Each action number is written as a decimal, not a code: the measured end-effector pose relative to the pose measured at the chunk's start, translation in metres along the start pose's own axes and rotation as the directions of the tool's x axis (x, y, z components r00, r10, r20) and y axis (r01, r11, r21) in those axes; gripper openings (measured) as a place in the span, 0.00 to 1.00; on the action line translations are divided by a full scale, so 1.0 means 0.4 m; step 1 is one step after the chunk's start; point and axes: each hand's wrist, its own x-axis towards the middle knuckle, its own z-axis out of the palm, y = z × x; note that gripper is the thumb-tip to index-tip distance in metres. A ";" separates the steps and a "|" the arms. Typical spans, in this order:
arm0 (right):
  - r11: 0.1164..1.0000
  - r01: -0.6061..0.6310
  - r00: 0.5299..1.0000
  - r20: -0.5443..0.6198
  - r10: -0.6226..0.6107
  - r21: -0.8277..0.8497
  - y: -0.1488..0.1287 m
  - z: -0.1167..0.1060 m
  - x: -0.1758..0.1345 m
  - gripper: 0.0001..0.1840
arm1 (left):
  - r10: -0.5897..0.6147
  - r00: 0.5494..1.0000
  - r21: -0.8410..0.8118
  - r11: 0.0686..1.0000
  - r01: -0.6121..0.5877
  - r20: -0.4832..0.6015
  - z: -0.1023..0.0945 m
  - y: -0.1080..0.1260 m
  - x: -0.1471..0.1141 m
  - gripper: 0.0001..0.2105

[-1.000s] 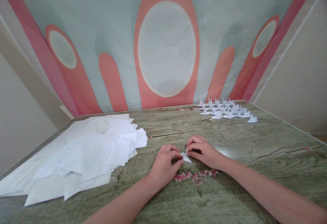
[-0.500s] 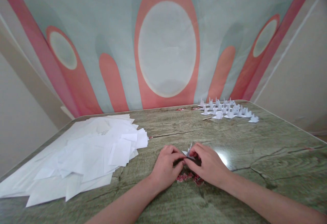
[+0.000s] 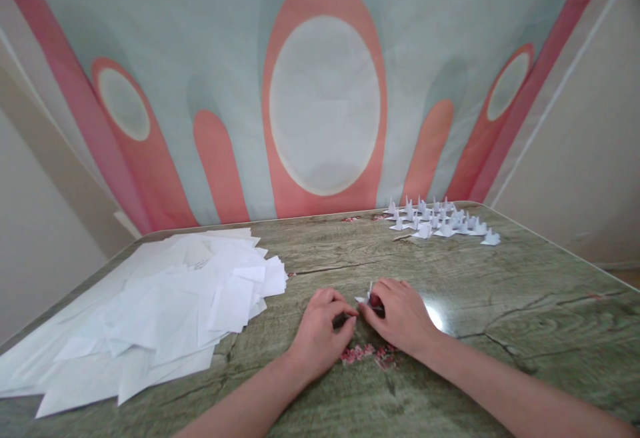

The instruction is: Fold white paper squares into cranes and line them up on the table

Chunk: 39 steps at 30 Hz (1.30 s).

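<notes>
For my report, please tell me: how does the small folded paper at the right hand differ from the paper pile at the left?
The small folded paper, partly hidden by the right hand, has a thin point sticking up; the paper pile lies mostly flat. The folded paper looks like one tiny piece, while the pile is many overlapping sheets spread widely. Both are white.

Left hand (image 3: 323,331): left and nearside of folded paper (image 3: 363,300), thumb and index tips about meeting. Right hand (image 3: 403,315): on folded paper's right, fingers curled, pinching it. Bare forearms (image 3: 500,373) angle in toward it from nearside.
</notes>
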 end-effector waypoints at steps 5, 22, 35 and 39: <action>0.999 -0.024 1.000 0.013 0.025 -0.035 0.018 0.006 0.004 0.07 | 0.009 1.000 -0.006 1.000 -0.009 -0.002 0.001 -0.005 0.000 0.07; 0.997 0.073 0.997 -0.008 -0.073 -0.041 0.030 0.003 0.004 0.04 | 0.017 1.000 -0.039 0.999 -0.018 -0.025 0.005 -0.012 -0.001 0.09; 0.971 0.139 0.988 0.039 -0.150 0.195 -0.027 -0.023 -0.034 0.03 | -0.018 1.000 -0.064 0.998 0.017 -0.013 -0.002 -0.010 0.003 0.02; 0.953 0.185 0.981 0.017 -0.195 0.238 -0.017 -0.022 -0.030 0.04 | -0.011 1.000 -0.035 0.999 0.011 0.000 -0.002 -0.011 0.003 0.02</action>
